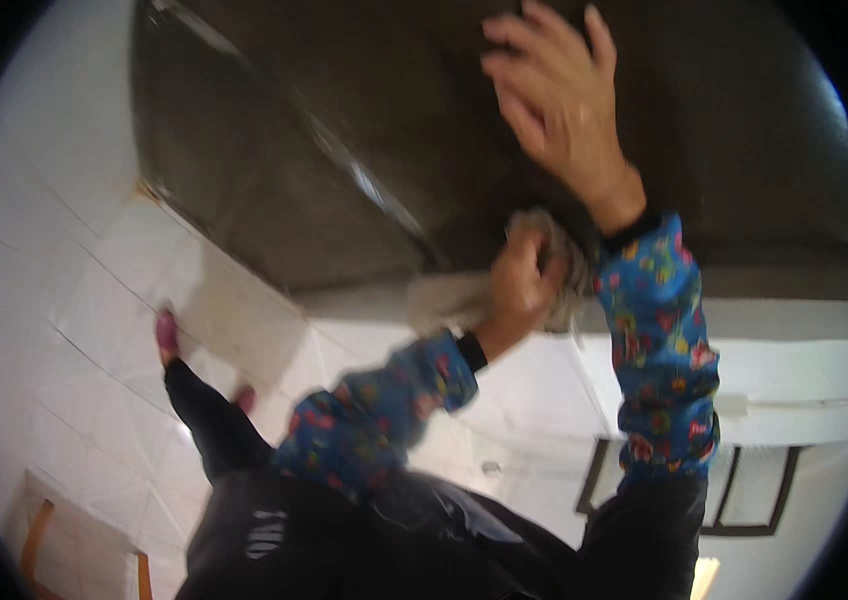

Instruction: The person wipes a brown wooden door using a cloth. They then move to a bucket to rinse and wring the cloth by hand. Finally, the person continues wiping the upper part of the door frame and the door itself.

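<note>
My left hand (521,285) is closed on a crumpled greyish-brown cloth (569,255), beside the edge of a large dark brown, glossy surface (274,150). Farther out over that same surface, my right hand (564,105) is open with its fingers spread, and nothing shows in it. Whether its fingers touch the surface cannot be made out. Both forearms wear blue floral sleeves with black cuffs. Part of the cloth is hidden behind the left hand.
A pale edge (364,300) runs along the dark surface. My dark-trousered leg and pink shoe (166,333) stand on white floor tiles (94,300). A wooden-framed piece (39,530) lies at lower left, and a dark-framed panel (744,485) at lower right.
</note>
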{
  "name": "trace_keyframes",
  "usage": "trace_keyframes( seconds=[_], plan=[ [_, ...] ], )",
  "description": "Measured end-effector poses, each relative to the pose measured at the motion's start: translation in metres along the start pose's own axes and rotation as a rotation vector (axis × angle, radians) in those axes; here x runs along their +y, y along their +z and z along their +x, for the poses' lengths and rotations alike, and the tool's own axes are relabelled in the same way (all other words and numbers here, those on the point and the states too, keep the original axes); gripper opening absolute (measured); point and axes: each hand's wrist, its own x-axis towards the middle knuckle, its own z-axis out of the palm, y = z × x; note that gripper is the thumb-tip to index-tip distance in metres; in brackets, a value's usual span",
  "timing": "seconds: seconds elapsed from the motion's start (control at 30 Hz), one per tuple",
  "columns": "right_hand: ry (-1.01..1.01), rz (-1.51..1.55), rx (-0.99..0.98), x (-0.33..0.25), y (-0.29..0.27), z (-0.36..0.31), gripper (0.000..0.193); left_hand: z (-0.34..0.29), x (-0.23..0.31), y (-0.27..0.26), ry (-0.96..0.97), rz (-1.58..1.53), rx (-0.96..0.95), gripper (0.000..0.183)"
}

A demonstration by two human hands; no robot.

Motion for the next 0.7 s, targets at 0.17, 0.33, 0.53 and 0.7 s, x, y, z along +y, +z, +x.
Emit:
trace_keyframes(
  seconds=[0.17, 0.33, 0.53, 0.7],
  plan=[
    [0.095, 0.111, -0.036, -0.009, -0.019, -0.002, 0.016, 0.012, 0.013, 0.002, -0.094, -0.237, 0.040, 0.018],
    [0.112, 0.144, -0.019, -0.006, -0.020, 0.005, 0.015, 0.070, 0.023, -0.029, -0.023, -0.262, 0.141, 0.015],
    [0.149, 0.145, -0.051, -0.011, -0.019, 0.011, 0.017, 0.149, 0.054, -0.083, 0.003, -0.244, 0.277, 0.008],
    [0.179, 0.111, -0.108, -0.017, -0.027, 0.019, 0.020, 0.273, 0.097, -0.153, 0.376, -0.061, 0.525, 0.014]
  ],
)
